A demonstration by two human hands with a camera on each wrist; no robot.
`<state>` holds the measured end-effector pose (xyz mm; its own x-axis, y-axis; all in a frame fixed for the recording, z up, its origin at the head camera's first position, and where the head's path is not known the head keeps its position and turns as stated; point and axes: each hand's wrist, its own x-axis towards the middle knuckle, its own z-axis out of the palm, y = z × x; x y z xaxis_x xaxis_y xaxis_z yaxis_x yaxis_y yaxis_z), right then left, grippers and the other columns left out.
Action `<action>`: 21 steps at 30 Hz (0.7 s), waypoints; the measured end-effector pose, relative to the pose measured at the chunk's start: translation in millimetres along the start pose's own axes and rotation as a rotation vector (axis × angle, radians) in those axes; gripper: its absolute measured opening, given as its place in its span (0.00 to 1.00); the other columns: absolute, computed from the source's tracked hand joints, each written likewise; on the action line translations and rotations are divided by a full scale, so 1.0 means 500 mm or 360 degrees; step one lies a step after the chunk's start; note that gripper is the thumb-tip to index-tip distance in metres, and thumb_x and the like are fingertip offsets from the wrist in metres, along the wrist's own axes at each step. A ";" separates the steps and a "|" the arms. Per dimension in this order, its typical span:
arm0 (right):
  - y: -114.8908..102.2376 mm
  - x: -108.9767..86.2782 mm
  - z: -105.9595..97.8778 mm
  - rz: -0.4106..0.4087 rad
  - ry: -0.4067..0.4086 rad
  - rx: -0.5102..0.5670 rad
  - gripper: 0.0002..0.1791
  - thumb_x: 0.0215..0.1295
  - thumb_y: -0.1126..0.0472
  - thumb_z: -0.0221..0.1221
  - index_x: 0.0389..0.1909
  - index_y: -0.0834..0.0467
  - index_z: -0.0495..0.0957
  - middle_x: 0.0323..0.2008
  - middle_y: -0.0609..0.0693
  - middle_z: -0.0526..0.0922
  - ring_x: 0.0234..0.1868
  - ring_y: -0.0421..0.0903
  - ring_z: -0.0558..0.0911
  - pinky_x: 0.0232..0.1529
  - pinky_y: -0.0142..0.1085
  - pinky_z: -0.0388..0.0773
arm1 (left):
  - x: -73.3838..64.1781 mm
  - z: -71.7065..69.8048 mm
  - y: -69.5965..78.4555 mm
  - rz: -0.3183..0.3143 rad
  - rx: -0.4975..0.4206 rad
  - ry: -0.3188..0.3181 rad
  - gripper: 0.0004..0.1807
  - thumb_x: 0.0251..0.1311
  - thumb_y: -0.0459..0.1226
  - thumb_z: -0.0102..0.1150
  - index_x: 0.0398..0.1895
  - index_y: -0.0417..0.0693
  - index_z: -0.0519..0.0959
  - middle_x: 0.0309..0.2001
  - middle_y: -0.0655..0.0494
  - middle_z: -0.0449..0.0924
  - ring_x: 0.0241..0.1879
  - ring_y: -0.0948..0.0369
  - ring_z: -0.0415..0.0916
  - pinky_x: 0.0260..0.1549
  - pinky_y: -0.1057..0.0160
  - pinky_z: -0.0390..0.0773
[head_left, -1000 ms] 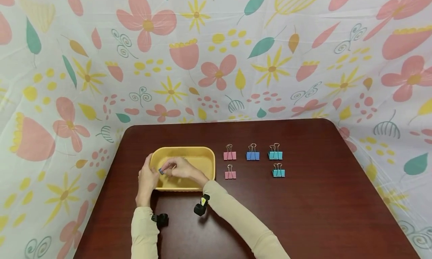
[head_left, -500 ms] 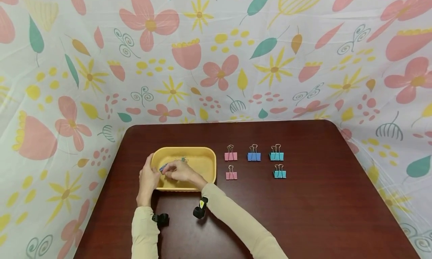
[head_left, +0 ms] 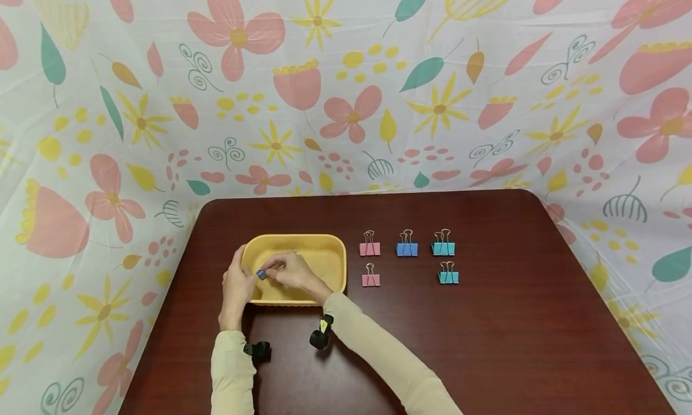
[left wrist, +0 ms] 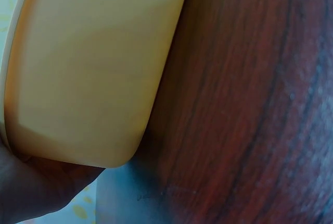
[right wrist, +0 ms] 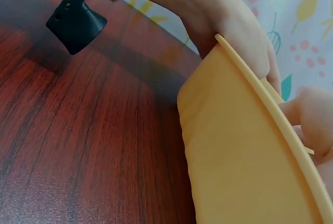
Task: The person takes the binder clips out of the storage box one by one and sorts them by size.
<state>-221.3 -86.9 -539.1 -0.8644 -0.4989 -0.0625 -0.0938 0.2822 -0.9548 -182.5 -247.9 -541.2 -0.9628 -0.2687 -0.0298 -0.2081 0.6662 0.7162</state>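
A yellow plastic tray [head_left: 324, 262] sits at the left of the table. My left hand [head_left: 236, 286] grips its left end at the rim; in the left wrist view part of that hand [left wrist: 39, 190] lies against the tray's outer wall. Inside the tray, my right hand [head_left: 289, 272] pinches a small blue binder clip [head_left: 262, 274] between thumb and fingertips, near the left hand's thumb. Behind the right hand, a bit of another clip [head_left: 294, 252] shows, mostly hidden. The right wrist view shows the right hand's fingers [right wrist: 315, 122] beyond the tray wall, with the clip hidden.
Right of the tray, binder clips stand in two rows: pink [head_left: 370, 248], blue [head_left: 407, 249] and teal [head_left: 443, 248] behind, smaller pink [head_left: 370, 280] and teal [head_left: 448, 277] in front. A floral cloth [head_left: 346, 102] hangs behind the dark wooden table [head_left: 519, 319].
The right hand dips slightly and lifts again inside the tray with the blue clip, which turns between its fingers. A teal clip behind it showed more half a second ago. The left hand stays put.
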 end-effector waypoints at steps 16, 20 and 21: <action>-0.005 0.000 -0.005 -0.0210 0.0159 -0.0350 0.03 0.61 0.66 0.69 0.29 0.57 0.86 0.28 0.48 0.88 0.23 0.28 0.76 0.27 0.21 0.72 | 0.001 0.000 -0.002 0.0008 -0.0018 0.0008 0.34 0.68 0.28 0.41 0.78 0.51 0.59 0.62 0.29 0.75 0.43 0.40 0.76 0.44 0.41 0.74; -0.011 -0.004 -0.013 -0.0207 0.0134 -0.0421 0.04 0.61 0.67 0.67 0.29 0.56 0.84 0.28 0.48 0.89 0.25 0.28 0.77 0.28 0.21 0.74 | 0.002 0.002 -0.003 0.0019 -0.0022 0.0019 0.34 0.68 0.28 0.41 0.78 0.50 0.60 0.62 0.28 0.74 0.47 0.37 0.76 0.47 0.38 0.73; -0.014 -0.005 -0.016 -0.0197 0.0121 -0.0440 0.04 0.60 0.67 0.67 0.29 0.56 0.83 0.29 0.48 0.89 0.25 0.29 0.78 0.29 0.21 0.75 | 0.002 0.002 -0.003 0.0020 -0.0022 0.0023 0.34 0.67 0.28 0.41 0.78 0.50 0.60 0.62 0.28 0.74 0.47 0.37 0.76 0.47 0.38 0.73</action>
<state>-222.4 -80.9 -530.0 -0.8714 -0.4838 0.0813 -0.3228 0.4404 -0.8378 -183.1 -248.5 -543.1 -0.9626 -0.2706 -0.0110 -0.1938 0.6600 0.7258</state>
